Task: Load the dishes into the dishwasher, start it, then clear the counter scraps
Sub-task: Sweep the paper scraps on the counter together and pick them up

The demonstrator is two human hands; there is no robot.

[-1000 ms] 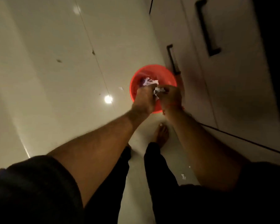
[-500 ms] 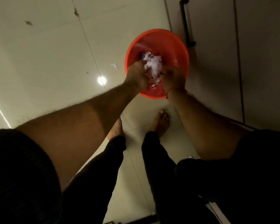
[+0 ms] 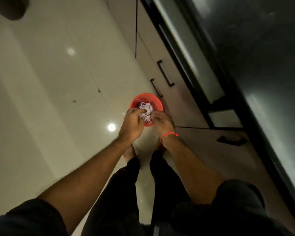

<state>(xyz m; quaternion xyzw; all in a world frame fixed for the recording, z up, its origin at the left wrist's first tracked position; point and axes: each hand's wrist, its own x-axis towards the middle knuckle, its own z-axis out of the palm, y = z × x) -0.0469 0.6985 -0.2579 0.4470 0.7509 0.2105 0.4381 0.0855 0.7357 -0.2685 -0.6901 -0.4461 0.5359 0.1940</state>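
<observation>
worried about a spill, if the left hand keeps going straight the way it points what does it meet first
Probably the pale scraps at its fingertips, heaped in the red bucket; left hand points there, though depth is unclear.

One red bin point(image 3: 157, 102), three cabinet handles point(image 3: 165, 73).

Person seen from above. 2 bare forearms, dark short sleeves point(image 3: 29, 217) ending near the elbows. Thin red thread bracelet point(image 3: 170, 133) on right wrist, small knot end sticking out. Left hand point(image 3: 132, 122) and right hand point(image 3: 163, 122) ungloved, no rings visible. Black trousers point(image 3: 124, 188), 2 bare feet point(image 3: 129, 153) partly hidden under the arms.
</observation>
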